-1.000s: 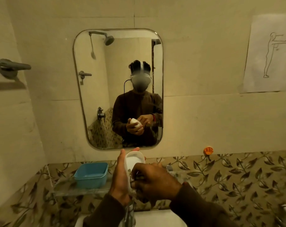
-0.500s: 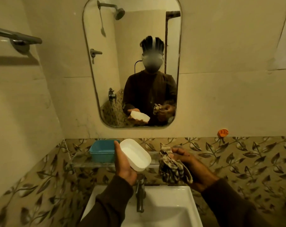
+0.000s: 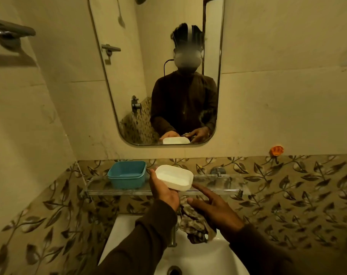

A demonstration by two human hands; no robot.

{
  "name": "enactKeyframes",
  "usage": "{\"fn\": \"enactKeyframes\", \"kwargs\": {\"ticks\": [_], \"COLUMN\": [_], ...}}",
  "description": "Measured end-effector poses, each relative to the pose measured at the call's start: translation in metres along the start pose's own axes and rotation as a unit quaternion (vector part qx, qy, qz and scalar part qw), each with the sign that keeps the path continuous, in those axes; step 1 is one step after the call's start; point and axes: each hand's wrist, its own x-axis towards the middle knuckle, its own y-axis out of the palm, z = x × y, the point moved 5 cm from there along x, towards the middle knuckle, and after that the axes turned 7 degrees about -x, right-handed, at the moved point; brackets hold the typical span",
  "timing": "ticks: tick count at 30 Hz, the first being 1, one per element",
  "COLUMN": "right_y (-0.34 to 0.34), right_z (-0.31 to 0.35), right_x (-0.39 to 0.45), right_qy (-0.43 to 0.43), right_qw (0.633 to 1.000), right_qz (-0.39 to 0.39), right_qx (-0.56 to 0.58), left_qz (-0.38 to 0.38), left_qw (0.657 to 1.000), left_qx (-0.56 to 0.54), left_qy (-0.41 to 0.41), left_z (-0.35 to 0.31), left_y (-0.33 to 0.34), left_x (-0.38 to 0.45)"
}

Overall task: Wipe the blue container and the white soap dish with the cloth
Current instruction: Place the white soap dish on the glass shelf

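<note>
My left hand (image 3: 164, 190) holds the white soap dish (image 3: 174, 177) level, open side up, just above the front edge of the glass shelf (image 3: 214, 188). The blue container (image 3: 127, 174) stands on the shelf's left end, close beside the dish. My right hand (image 3: 212, 208) is below and right of the dish, index finger stretched toward its underside, with the patterned cloth (image 3: 194, 223) bunched under the palm and hanging over the sink.
A white sink (image 3: 196, 257) with a metal tap (image 3: 172, 235) lies below the shelf. A mirror (image 3: 158, 70) hangs above it. A towel bar (image 3: 11, 29) is on the left wall and an orange hook (image 3: 276, 150) on the right.
The soap dish went from upright against the cloth to level over the shelf. My right hand came off it, then dropped lower with the cloth. The view tilted down.
</note>
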Motion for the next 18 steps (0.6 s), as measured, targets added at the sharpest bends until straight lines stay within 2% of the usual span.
{"fn": "enactKeyframes", "kwargs": {"ticks": [3,5,6,8,9,11,15,18], "right_y": [-0.002,-0.005,-0.005,-0.006,-0.007,-0.007,-0.003,-0.001], "right_z": [0.004,0.006,0.006,0.008,0.009,0.011,0.006,-0.001], "right_x": [0.015,0.025,0.03,0.039,0.043,0.052,0.066,0.074], "right_qy": [-0.003,-0.002,0.002,0.007,0.003,-0.006,-0.011,-0.01], "right_qw": [1.0,1.0,1.0,1.0,0.999,0.998,0.994,0.99], "right_qz": [-0.009,-0.011,-0.009,-0.01,-0.017,-0.031,-0.032,-0.042], "right_qx": [-0.003,-0.01,-0.008,-0.019,-0.032,-0.057,-0.1,-0.134], "left_qz": [-0.011,-0.015,-0.012,0.017,0.041,0.073,0.069,0.056], "left_qw": [0.997,0.964,0.926,0.815,0.76,0.684,0.584,0.55], "left_qx": [0.072,0.248,0.355,0.545,0.611,0.69,0.776,0.806], "left_qy": [0.03,0.09,0.129,0.196,0.218,0.227,0.227,0.212], "left_z": [-0.003,-0.015,-0.022,-0.032,-0.034,-0.037,-0.043,-0.044], "left_y": [-0.007,-0.01,-0.009,-0.001,0.004,0.01,0.011,0.01], "left_x": [0.006,0.007,0.008,0.01,0.01,0.009,0.01,0.015]}}
